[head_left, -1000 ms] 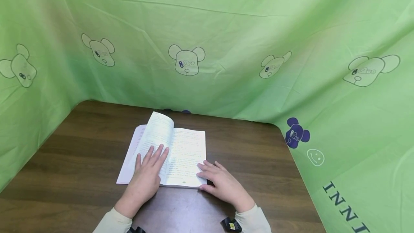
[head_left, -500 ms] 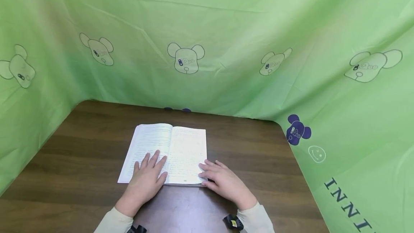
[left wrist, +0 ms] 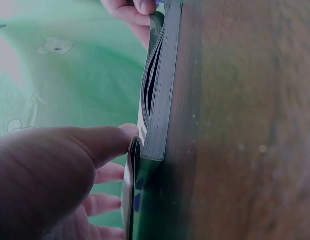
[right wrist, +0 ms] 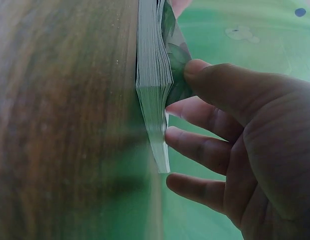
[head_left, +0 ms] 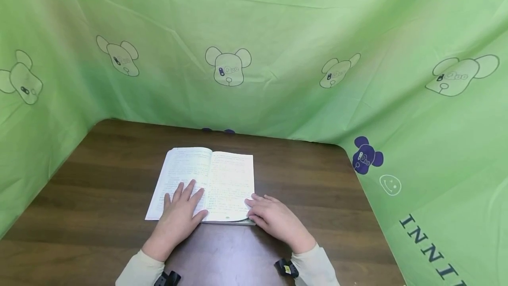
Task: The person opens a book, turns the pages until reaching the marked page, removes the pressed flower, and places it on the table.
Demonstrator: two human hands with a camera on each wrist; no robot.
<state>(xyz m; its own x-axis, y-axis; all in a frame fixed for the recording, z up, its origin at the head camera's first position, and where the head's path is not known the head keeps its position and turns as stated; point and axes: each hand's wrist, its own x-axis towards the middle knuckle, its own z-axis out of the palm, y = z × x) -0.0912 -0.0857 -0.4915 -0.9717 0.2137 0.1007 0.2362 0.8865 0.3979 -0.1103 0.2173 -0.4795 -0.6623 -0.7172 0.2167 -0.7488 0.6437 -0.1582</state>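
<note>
An open book (head_left: 230, 180) with printed text lies on the wooden table. My left hand (head_left: 176, 217) rests on its left-hand page, fingers spread, the thumb by the central fold. In the left wrist view, that thumb reaches over the bottom of the fold. At the book's lower right corner, my right hand (head_left: 278, 222) pinches a page corner between thumb and index finger. The right wrist view shows the raised page (right wrist: 177, 67) with a green picture on its underside, lifted off the thick page block (right wrist: 153, 65). The other right fingers lie along the book's outer edge.
Brown wooden table (head_left: 309, 184) surrounds the book. A green cloth (head_left: 278, 34) printed with bear heads hangs at the back and both sides. Pale sleeves and a black wrist device (head_left: 286, 268) show near the front.
The leaf that stood half-turned now lies flat on the left. My left hand has shifted slightly down onto it. My right fingers have lifted the right page's lower corner.
</note>
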